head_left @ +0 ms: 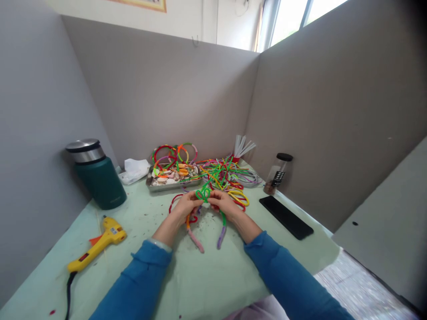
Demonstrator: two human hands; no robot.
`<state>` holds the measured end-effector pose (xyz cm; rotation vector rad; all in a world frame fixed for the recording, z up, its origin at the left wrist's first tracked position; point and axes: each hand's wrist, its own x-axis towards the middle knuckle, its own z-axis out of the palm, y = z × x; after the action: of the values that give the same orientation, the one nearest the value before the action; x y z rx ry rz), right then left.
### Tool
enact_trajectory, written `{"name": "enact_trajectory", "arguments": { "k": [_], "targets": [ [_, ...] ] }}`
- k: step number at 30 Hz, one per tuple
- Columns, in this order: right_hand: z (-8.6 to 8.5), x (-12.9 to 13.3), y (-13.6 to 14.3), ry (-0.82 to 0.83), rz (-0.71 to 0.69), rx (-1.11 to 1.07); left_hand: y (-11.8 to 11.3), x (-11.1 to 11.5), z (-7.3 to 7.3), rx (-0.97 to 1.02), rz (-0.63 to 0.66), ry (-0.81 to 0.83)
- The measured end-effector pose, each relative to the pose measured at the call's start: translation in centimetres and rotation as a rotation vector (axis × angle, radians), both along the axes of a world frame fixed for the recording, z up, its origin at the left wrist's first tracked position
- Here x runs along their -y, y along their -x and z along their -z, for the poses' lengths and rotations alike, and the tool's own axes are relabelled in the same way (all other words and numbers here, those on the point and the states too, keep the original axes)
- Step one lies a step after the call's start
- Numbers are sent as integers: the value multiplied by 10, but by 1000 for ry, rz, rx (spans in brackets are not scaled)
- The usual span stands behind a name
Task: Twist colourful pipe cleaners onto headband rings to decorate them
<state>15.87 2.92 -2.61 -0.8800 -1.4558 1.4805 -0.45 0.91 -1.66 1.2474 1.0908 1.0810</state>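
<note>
A green looped pipe-cleaner piece [203, 194] stands up between my two hands, near the middle of the table. My left hand [187, 205] pinches it from the left, fingers closed. From the right, my right hand [223, 204] grips it with closed fingers. Below my left hand hangs an orange and pink fuzzy strand [194, 238]; a green and purple strand [221, 233] hangs below my right hand. Whether these strands join the green loops is hidden by the fingers. Red and yellow loops [240, 198] lie just beyond my right hand.
A metal tray [173, 186] of shells and colourful rings stands behind, beside a pipe-cleaner pile [223, 171]. At left are a green bottle [102, 182], white tissue [135, 170] and yellow glue gun [96, 249]. At right are a black phone [286, 217] and clear bottle [277, 175].
</note>
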Motion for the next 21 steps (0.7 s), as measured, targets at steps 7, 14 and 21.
{"name": "enact_trajectory", "arguments": {
  "k": [7, 14, 21],
  "targets": [
    [2, -1, 1, 13, -20, 32, -4, 6, -7, -57, -82, -10],
    [-4, 4, 1, -102, -43, 31, -5, 8, -9, -65, -90, -3],
    [0, 2, 0, -116, -72, -4, -7, 7, -9, -44, -112, 2]
  ]
}}
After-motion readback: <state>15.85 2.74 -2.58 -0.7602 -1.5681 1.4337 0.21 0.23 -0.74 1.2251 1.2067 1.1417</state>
